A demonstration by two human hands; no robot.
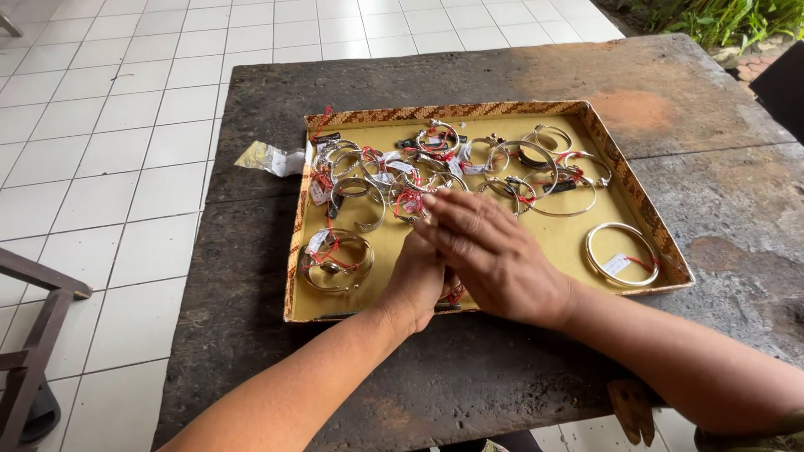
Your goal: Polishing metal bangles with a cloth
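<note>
Small clear plastic bag point(270, 158) lay off the tray's left edge, on the dark stone table point(469, 368), apart from the stock. The shallow tray point(502, 110), patterned rim and mustard-yellow base, kept the metal bangles corralled. A stacked group with red strings and white tags point(336, 261) sat alone at the tray's left. Main tangled pile of tagged bangles point(435, 167) crowded the far side.

Left hand point(414, 280) sat low at the near rim, mostly under the other hand; its fingers were hidden, so I couldn't tell the grip. A bit of red string point(456, 293) showed under the two hands.

Right hand point(494, 251) lay flat across it, fingers straight and close together, reaching toward the pile, gripping nothing visible.

One plain bangle with tag point(621, 254) sat separated at the tray's right.
</note>
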